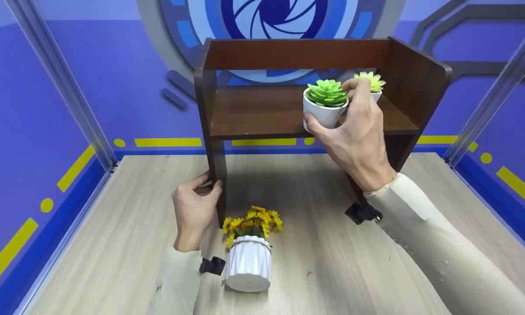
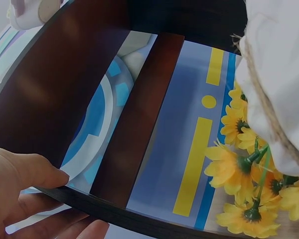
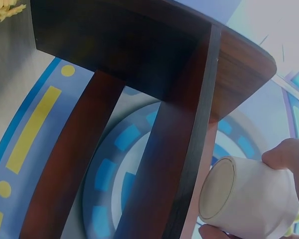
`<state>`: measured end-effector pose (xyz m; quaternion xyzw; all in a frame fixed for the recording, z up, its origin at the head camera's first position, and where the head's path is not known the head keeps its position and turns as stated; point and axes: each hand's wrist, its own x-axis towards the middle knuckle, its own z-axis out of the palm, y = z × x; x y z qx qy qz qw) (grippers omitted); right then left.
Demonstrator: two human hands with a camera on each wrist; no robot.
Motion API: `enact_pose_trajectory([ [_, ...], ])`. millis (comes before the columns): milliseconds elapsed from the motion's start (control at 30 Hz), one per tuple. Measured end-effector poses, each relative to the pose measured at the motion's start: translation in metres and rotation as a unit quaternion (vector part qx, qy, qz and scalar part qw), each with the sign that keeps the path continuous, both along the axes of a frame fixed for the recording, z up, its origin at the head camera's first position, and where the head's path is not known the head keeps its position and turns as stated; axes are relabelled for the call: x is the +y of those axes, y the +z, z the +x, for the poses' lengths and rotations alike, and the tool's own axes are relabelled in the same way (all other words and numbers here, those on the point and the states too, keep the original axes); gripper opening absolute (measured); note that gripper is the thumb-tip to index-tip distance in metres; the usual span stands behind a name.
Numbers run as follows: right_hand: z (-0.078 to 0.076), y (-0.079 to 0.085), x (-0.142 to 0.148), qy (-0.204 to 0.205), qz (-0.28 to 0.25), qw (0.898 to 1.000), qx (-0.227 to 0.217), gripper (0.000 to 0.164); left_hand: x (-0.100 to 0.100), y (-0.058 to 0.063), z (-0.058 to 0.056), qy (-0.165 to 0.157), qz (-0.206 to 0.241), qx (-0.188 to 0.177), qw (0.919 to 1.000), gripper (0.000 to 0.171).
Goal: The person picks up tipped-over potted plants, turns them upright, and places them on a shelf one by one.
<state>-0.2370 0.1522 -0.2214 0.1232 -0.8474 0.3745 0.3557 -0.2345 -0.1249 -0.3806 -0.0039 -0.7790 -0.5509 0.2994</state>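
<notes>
A small white pot with a green succulent [image 1: 325,103] is held in my right hand [image 1: 360,135], thumb on the near side and fingers round the far side. The pot [image 3: 249,194] is tipped slightly, by the front edge of the shelf board. My left hand [image 1: 196,210] grips the left side panel of the dark brown wooden shelf [image 1: 253,105], its thumb [image 2: 45,172] over the panel's edge and fingers on the outer face. Behind my right hand, a second succulent with yellow-green leaves [image 1: 373,81] sits on the board in a white pot, partly hidden.
A white fluted pot [image 1: 248,264] with yellow flowers [image 1: 255,221] and a twine band lies tipped on the wood-grain table [image 1: 323,262], in front of the shelf's left panel. Blue printed walls [image 1: 113,78] stand behind and at both sides.
</notes>
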Motion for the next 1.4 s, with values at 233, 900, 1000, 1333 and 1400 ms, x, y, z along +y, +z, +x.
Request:
enact_pose_trajectory([
  [233,-0.011,0.004,0.001,-0.001,-0.003,1.0,0.005,0.067,0.001,0.0,0.0,0.004,-0.004,0.0,1.0,0.025],
  [900,-0.04,0.012,0.004,-0.025,0.011,1.0,-0.015,0.066,0.001,0.0,0.002,0.007,-0.005,-0.003,1.0,0.027],
  [1000,-0.043,0.013,0.003,-0.022,0.014,1.0,-0.017,0.065,0.001,0.0,0.002,0.005,-0.006,-0.002,1.0,0.026],
  [1333,-0.053,0.014,0.003,-0.022,0.018,0.999,-0.038,0.064,0.004,-0.001,0.0,0.002,-0.003,-0.008,1.0,0.027],
  [1400,-0.055,0.015,0.004,-0.025,0.02,0.998,-0.046,0.064,0.005,-0.001,0.0,0.0,-0.001,-0.009,1.0,0.027],
])
